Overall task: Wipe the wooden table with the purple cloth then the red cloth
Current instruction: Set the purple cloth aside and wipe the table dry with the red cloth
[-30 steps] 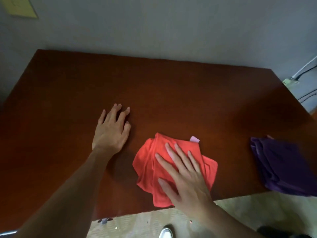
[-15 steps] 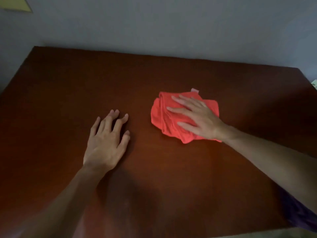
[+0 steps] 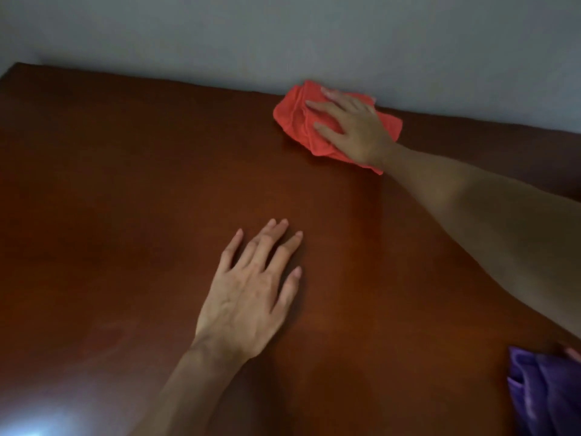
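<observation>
The crumpled red cloth (image 3: 294, 121) lies at the far edge of the dark wooden table (image 3: 125, 190), against the wall. My right hand (image 3: 352, 127) presses flat on it with fingers spread, arm stretched out across the table. Resting palm down on the bare wood nearer to me is my left hand (image 3: 251, 294), fingers apart, holding nothing. The purple cloth (image 3: 547, 394) lies bunched at the near right, cut off by the frame's edge.
A plain grey wall (image 3: 283, 36) runs along the table's far edge. A bright reflection shows on the wood at the near left corner (image 3: 34, 426).
My right hand has pushed the red cloth away from me, from the near edge through the middle to the far edge by the wall. My left hand has stayed planted on the table.
</observation>
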